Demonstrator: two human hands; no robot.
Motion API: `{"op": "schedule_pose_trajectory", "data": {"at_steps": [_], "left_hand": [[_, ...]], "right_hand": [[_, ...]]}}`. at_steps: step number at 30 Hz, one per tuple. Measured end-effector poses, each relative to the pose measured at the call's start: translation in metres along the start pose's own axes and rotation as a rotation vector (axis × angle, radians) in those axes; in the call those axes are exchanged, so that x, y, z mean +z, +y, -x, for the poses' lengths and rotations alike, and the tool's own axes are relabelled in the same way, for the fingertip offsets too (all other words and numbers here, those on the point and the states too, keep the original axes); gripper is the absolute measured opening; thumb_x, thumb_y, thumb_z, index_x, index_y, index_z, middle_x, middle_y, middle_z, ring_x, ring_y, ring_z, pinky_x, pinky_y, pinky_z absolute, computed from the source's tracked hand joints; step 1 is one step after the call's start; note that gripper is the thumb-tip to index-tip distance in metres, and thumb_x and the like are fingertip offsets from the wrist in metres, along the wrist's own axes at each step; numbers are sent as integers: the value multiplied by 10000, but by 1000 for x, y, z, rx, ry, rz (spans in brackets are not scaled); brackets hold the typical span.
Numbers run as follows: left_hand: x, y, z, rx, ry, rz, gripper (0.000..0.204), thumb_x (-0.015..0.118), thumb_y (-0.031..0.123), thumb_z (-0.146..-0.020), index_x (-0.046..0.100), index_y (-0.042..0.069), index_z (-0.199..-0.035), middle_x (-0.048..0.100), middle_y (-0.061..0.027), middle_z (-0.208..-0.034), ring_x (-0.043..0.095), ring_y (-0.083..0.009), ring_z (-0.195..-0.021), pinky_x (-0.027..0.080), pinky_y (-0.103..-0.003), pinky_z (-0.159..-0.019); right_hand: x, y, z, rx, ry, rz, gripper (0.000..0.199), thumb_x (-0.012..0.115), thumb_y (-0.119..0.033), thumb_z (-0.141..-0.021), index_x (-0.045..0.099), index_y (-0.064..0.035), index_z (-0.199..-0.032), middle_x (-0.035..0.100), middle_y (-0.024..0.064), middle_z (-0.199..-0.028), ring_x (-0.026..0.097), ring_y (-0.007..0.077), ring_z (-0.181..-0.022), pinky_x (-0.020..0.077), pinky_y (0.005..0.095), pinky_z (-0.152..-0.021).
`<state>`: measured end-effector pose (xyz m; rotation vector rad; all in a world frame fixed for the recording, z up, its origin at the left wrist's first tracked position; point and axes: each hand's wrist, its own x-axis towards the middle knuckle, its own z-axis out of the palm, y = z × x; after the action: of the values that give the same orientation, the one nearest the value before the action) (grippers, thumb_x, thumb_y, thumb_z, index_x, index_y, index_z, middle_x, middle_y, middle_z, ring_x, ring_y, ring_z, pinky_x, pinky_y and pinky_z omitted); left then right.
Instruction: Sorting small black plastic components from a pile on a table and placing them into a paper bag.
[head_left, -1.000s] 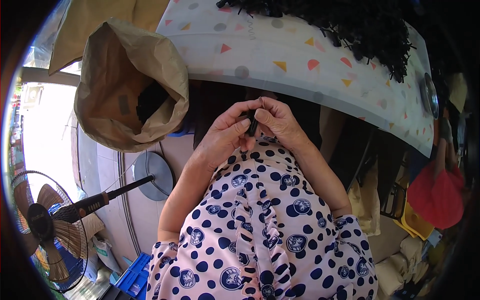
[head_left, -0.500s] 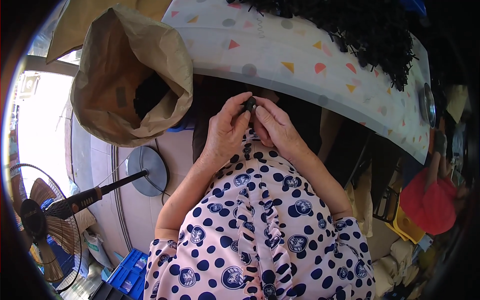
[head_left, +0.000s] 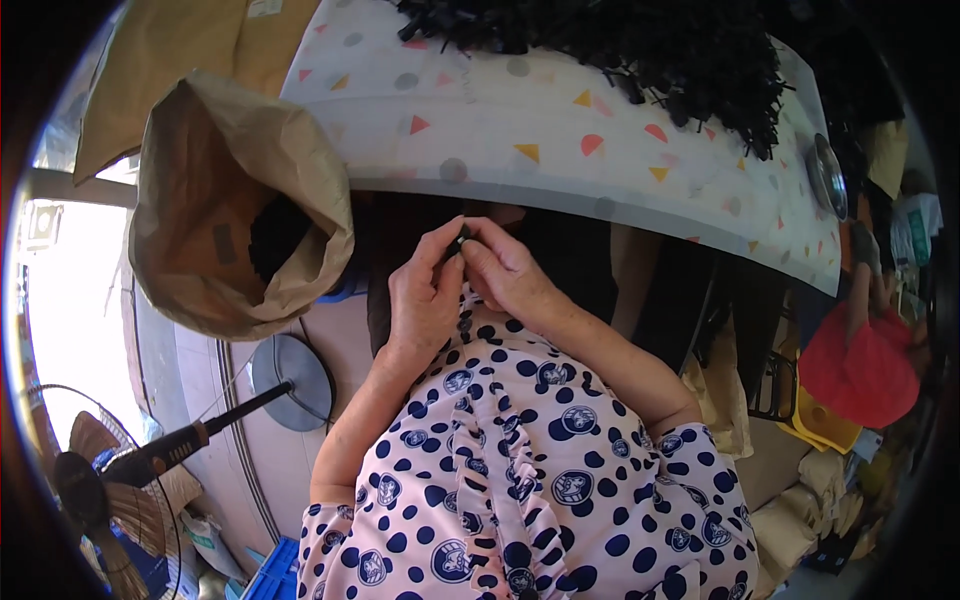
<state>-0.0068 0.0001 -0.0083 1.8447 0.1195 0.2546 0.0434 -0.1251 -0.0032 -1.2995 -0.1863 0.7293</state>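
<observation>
A small black part (head_left: 459,240), perhaps plastic, is pinched between the fingertips of both hands in front of my chest, below the table's near edge. My left hand (head_left: 424,292) grips it from the left with thumb and forefinger. From the right, the fingers of my right hand (head_left: 508,278) close on it too, touching the left fingertips. Its exact kind is too small and covered to make out. Beyond the hands, a heap of similar-looking black pieces (head_left: 640,45) lies on the patterned tablecloth (head_left: 480,140). More black pieces (head_left: 279,236) rest inside an open brown paper bag (head_left: 190,285) on the left.
A round metal dish (head_left: 826,177) sits at the table's right edge. On the left stand a fan (head_left: 85,490) and a round grey base (head_left: 290,385), with a blue crate (head_left: 272,572) below. At right are a red cloth (head_left: 865,370) and a yellow stool (head_left: 820,425).
The whole view has shifted, so the table and bag appear lower and farther left. Both hands stay together on the small black part, their fingertips drawn slightly closer around it.
</observation>
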Motion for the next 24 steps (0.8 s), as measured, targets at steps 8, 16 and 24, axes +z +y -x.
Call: {"op": "schedule_pose_trajectory", "data": {"at_steps": [8,16,24], "left_hand": [[-14,3,-13,99,8,-218,354,515,-66,-855,560,25,-1194,653,-148,-1033,662,-217,-894,520,-301,-757],[-172,-18,-38,31,373,-577,348,508,27,-899,504,44,-1246,622,-172,-1046,660,-251,-922,512,-344,-800],[-137,-1,-41,125,328,-602,444,587,64,-876,457,40,-1299,528,-141,-1232,595,-234,-974,495,-300,-778]], "right_hand": [[-29,-8,-25,-190,-98,332,207,503,-169,-961,550,-10,-1085,599,47,-811,563,109,-738,465,254,-663],[-184,-98,-55,-390,815,1444,310,603,-285,-881,547,-61,-1088,661,132,-752,642,322,-689,505,391,-617],[-213,-91,-67,-366,733,1680,265,602,-255,-867,580,-90,-1073,656,152,-768,652,329,-729,512,406,-635]]}}
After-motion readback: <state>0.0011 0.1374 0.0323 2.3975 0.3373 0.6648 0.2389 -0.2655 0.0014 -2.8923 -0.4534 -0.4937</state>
